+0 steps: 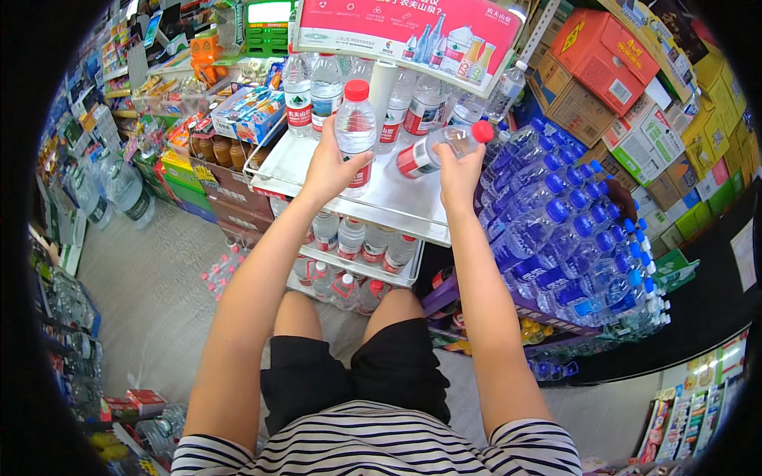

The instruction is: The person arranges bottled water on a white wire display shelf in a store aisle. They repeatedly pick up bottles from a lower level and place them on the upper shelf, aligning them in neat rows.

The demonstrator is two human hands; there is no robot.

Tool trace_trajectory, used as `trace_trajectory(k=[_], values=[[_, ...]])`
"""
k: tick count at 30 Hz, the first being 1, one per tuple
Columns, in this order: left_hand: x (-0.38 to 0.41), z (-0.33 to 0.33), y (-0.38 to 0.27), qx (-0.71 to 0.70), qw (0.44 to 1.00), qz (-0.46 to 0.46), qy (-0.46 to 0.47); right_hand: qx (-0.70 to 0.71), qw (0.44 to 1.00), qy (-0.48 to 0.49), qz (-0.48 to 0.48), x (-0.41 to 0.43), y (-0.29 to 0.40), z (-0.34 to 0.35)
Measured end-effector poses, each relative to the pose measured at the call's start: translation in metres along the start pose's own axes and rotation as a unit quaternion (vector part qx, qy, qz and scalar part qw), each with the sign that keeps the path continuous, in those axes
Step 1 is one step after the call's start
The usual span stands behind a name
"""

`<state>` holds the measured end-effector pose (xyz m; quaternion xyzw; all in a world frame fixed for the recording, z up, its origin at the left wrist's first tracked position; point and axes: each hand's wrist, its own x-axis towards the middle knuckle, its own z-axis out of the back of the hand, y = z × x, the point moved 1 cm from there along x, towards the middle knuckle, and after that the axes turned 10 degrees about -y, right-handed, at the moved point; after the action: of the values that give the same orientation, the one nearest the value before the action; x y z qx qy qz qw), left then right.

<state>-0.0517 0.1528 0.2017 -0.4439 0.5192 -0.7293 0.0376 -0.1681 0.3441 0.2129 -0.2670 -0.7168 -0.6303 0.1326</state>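
My left hand (333, 165) is wrapped around a red-capped plastic water bottle (356, 128), which stands upright at the front of a white display shelf (411, 205). In my right hand (460, 169) is a second red-capped water bottle (425, 156), tilted well over with its cap to the right. Its base is close above the shelf; whether it touches I cannot tell. Behind both hands, similar water bottles (326, 83) stand around a white post (381, 98). The post carries a pink advertising sign (405, 33) with writing on it.
Blue-capped bottles (547, 220) are stacked densely to the right, beside piled cartons (604, 59). Lower shelves hold more bottles (351, 235). A blue box of packets (250, 116) and brown jars (223, 152) sit at the left. Grey floor (161, 285) extends on the left.
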Motion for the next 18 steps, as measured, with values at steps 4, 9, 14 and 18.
trace_trajectory(k=[4,9,14,18], values=[[-0.007,0.005,-0.001,0.035,0.999,-0.001,-0.005,0.063,0.972,0.221,-0.043,-0.003,0.038,0.01],[-0.016,0.005,-0.009,0.028,0.999,0.016,0.01,-0.06,0.953,0.296,0.031,0.004,0.046,0.001],[-0.039,0.01,-0.026,0.062,0.998,-0.007,-0.01,-0.116,0.946,0.301,0.028,-0.011,0.061,0.014],[-0.067,0.007,-0.036,-0.033,0.997,-0.037,-0.054,-0.101,0.956,0.244,0.126,-0.041,0.065,0.044]])
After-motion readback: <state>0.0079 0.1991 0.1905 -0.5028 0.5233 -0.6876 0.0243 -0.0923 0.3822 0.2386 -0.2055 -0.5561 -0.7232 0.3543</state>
